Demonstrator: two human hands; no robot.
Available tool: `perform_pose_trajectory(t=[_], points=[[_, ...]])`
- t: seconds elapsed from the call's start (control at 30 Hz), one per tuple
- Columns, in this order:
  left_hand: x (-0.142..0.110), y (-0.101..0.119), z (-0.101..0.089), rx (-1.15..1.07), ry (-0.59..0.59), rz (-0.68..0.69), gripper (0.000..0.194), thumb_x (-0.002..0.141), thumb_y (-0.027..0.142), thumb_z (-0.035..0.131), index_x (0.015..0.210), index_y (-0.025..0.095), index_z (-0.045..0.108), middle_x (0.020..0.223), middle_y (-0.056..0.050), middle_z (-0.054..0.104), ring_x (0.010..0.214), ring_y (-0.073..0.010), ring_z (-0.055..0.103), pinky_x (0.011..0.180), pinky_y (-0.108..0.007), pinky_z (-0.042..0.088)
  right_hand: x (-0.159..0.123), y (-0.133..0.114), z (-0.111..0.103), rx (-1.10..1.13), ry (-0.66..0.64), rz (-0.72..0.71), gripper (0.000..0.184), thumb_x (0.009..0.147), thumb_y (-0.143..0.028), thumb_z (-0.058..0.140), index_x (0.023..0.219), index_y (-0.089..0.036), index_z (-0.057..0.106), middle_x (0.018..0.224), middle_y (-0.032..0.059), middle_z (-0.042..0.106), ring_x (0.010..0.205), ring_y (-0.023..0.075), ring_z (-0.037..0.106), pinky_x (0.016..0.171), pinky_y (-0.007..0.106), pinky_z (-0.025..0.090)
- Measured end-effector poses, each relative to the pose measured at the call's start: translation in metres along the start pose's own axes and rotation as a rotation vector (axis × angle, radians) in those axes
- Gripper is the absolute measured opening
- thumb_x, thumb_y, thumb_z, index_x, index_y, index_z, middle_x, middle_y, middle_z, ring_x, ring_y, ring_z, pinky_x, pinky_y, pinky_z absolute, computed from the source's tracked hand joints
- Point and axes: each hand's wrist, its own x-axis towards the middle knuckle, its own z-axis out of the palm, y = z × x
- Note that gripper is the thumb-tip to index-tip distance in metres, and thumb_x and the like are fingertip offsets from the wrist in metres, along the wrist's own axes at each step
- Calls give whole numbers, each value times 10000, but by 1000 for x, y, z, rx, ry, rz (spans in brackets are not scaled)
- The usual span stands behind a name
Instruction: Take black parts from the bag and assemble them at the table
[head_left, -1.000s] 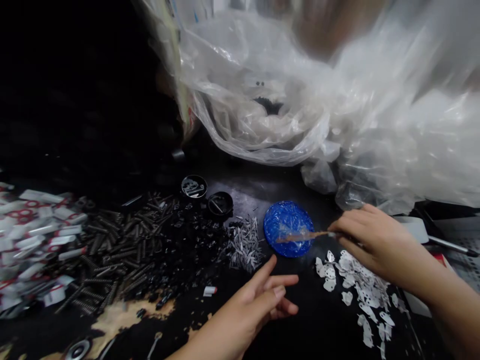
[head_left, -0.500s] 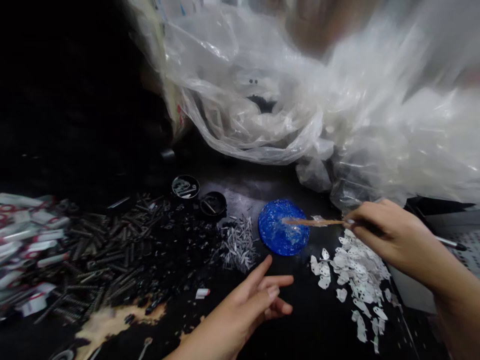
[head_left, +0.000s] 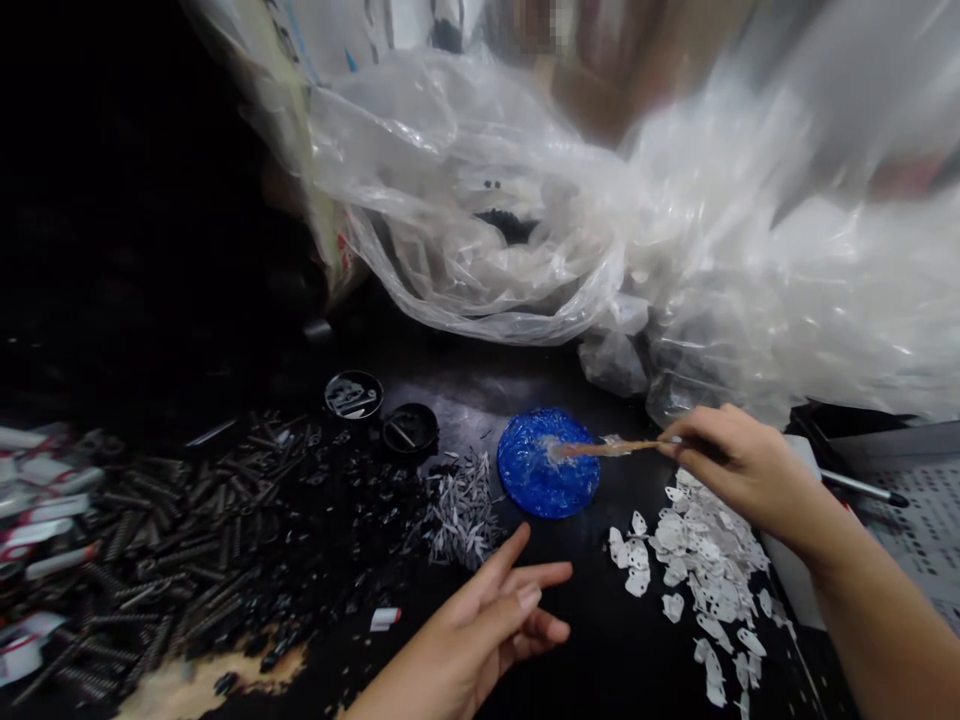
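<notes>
In our right hand we pinch a thin brown stick, its far-left end in the clear, sticky-looking stuff on a round blue lid. Our left hand is open and empty on the near side of the lid, fingers spread. Just left of the lid we see a heap of small grey slivers; farther left lie dark springs. White perforated plates are scattered on the right, and clear plastic bags fill the far side.

Stick rough wood; bags glossy clear plastic; springs dull metal.
</notes>
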Motion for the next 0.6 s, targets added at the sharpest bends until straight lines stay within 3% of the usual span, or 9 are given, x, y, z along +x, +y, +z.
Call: perform_pose_trajectory(t=[0.17, 0.37, 0.47, 0.6], points=[[0, 2, 1, -5, 18, 11, 776, 882, 345, 614, 1524, 199, 203, 1349, -140, 581, 925, -204, 647, 1004, -425, 405, -14, 15, 6, -58, -4, 71, 152, 906, -299, 521, 838, -219, 631, 769, 17, 682, 683, 181, 592, 636, 307, 400], [-1, 4, 2, -3, 22, -3, 758, 891, 330, 602, 1524, 206, 205, 1370, -134, 562, 954, -210, 647, 1017, -421, 403, -18, -6, 14, 177, -155, 61, 113, 919, -256, 522, 864, -237, 618, 793, -13, 663, 725, 154, 585, 712, 302, 414], [-1, 4, 0, 5, 32, 13, 732, 902, 330, 587, 1521, 210, 218, 1366, -134, 566, 941, -199, 648, 1010, -414, 406, -12, -9, 12, 208, -86, 78, 115, 920, -288, 535, 872, -240, 628, 811, -8, 667, 744, 160, 589, 683, 289, 423], [-2, 4, 0, 19, 27, 9, 727, 901, 347, 587, 1520, 226, 225, 1366, -122, 568, 946, -197, 647, 1010, -408, 401, 2, -3, 18, 86, 73, 83, 108, 903, -273, 551, 862, -225, 640, 809, 5, 687, 728, 172, 605, 687, 308, 416]])
